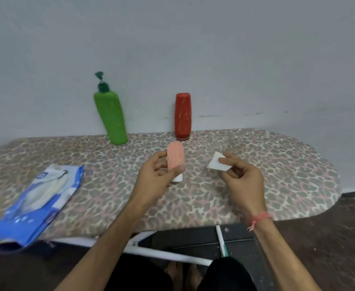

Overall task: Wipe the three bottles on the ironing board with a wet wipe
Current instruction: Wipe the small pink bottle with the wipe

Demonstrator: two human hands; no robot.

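Observation:
My left hand [156, 175] grips a small pink bottle [175, 157] with a white cap at its lower end, held above the ironing board [277, 175]. My right hand [241, 175] pinches a folded white wet wipe [215, 163] a short way to the right of the pink bottle, not touching it. A tall green pump bottle [110, 116] stands at the board's far edge, left of centre. A red bottle [182, 116] stands cap-down at the far edge, just behind the pink one.
A blue wet-wipe pack [36, 202] lies open on the board's left front. The board has a leopard-print cover and sits against a pale wall. Its white metal legs [162, 252] and dark floor show below.

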